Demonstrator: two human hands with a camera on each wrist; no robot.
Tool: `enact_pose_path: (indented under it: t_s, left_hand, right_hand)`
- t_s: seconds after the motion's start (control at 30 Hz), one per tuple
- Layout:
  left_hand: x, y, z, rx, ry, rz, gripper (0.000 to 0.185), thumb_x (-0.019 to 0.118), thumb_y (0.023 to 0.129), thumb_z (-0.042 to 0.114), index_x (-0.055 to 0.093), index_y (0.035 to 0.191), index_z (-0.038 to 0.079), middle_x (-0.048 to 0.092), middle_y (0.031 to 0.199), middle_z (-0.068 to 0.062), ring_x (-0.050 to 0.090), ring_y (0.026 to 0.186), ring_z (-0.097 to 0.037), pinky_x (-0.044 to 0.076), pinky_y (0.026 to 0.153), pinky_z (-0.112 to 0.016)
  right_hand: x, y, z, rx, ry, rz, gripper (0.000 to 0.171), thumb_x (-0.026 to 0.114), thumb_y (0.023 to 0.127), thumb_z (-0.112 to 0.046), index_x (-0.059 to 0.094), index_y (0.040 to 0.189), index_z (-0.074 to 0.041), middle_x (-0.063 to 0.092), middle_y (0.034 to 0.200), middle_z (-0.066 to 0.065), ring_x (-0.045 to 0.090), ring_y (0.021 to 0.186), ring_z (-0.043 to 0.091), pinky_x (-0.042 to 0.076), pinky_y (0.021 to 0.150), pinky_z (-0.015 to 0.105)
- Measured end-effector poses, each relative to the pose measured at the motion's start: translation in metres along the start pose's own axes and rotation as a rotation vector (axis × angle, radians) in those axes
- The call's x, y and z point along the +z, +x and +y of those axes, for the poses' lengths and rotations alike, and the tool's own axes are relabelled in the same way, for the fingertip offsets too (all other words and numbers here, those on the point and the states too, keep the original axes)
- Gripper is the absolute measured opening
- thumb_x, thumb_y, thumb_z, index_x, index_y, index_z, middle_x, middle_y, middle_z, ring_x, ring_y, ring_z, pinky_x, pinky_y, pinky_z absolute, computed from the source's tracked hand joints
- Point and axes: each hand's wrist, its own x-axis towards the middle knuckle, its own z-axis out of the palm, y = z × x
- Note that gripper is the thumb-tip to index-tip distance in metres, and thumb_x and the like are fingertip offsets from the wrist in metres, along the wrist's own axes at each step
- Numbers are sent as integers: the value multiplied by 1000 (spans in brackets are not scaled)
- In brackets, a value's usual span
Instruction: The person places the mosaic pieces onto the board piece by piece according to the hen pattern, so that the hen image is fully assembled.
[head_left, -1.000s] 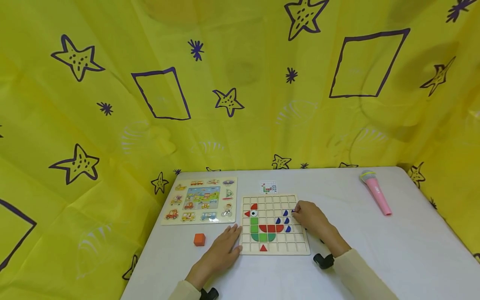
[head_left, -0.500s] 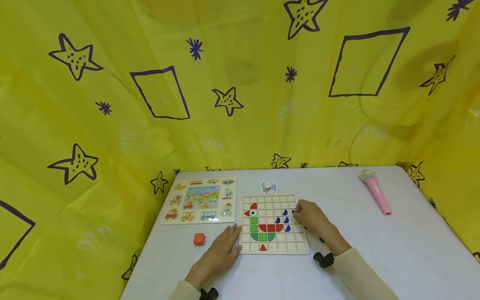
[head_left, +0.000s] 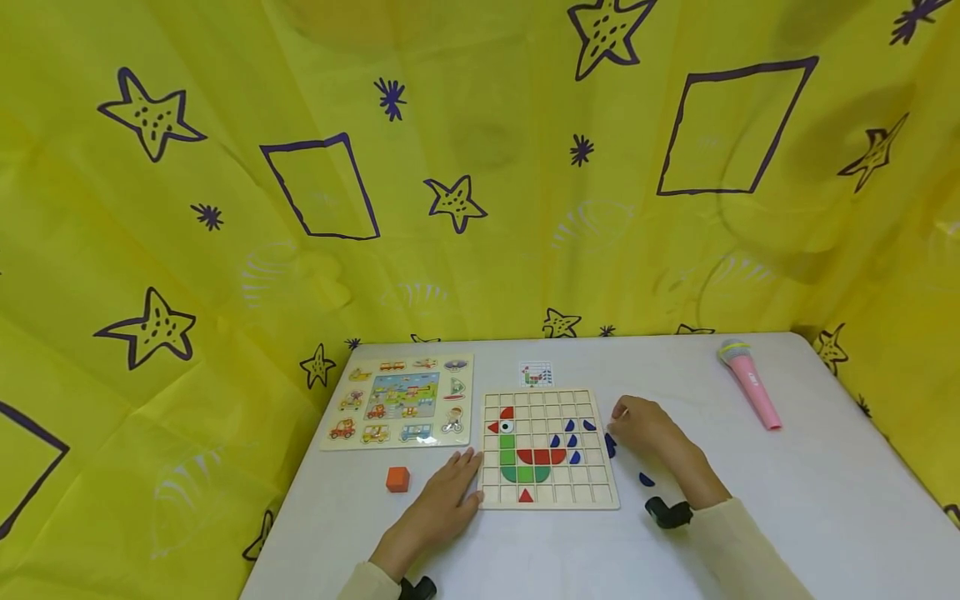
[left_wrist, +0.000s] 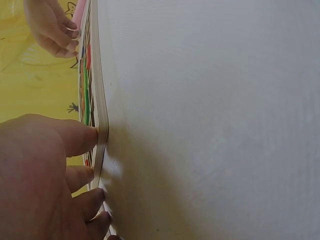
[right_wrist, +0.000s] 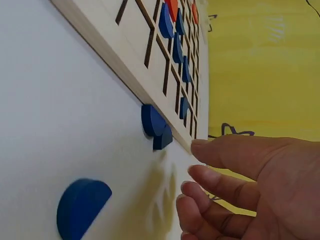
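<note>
A person's left hand (head_left: 442,498) lies flat, fingers straight, against the left edge of a wooden grid board (head_left: 550,500) on the white counter (head_left: 750,500). The right hand (head_left: 647,427), fingers loosely apart and empty, hovers beside loose blue pieces (head_left: 610,445). A rooster-like figure looks partly built; many cells remain unfilled and blue pieces wait outside.

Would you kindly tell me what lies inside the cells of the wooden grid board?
In the grid board: red, green and blue pieces, plus an eye tile. No hand covers its cells.
</note>
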Motion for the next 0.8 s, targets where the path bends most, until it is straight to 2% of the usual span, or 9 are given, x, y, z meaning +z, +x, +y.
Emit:
enact_pose_path:
  t_s: [0.1, 0.23, 0.57, 0.67, 0.8]
  left_hand:
    - [0, 0, 0, -5, 4, -1, 67, 54, 108, 39, 32, 168, 18, 28, 175, -2, 22, 162, -32, 27, 128, -58]
    - [0, -1, 1, -4, 8, -5, 67, 54, 108, 39, 32, 168, 18, 28, 175, -3, 22, 162, -32, 28, 128, -58]
    - [-1, -1, 2, -1, 3, -3, 67, 53, 108, 39, 32, 168, 18, 27, 175, -3, 22, 162, -33, 27, 128, -58]
    - [-1, -1, 1, 4, 9, 1, 66, 53, 108, 39, 32, 168, 18, 28, 175, -4, 22, 162, -33, 27, 128, -58]
    - [0, 0, 0, 10, 12, 1, 66, 53, 109, 38, 31, 168, 17, 27, 175, -4, 22, 162, -32, 27, 129, -58]
  right_hand:
    - [-2, -1, 1, -15, -18, -43, 19, 68, 98, -12, 67, 112, 0, 69, 106, 17, 61, 91, 29, 57, 80, 45]
    - [1, -3, 2, -54, -16, -75, 13, 68, 96, -8, 66, 108, -2, 67, 104, 14, 59, 92, 28, 56, 81, 44]
    - [5, 0, 4, -192, -42, -5, 7, 63, 95, 2, 65, 100, -1, 62, 92, 11, 57, 88, 27, 51, 80, 44]
    - [3, 0, 4, -204, -65, -2, 10, 61, 94, 6, 66, 100, 0, 62, 94, 11, 56, 90, 28, 51, 81, 45]
    - [1, -1, 4, -141, -76, -14, 12, 66, 95, 1, 66, 107, 2, 66, 102, 15, 59, 92, 29, 56, 85, 48]
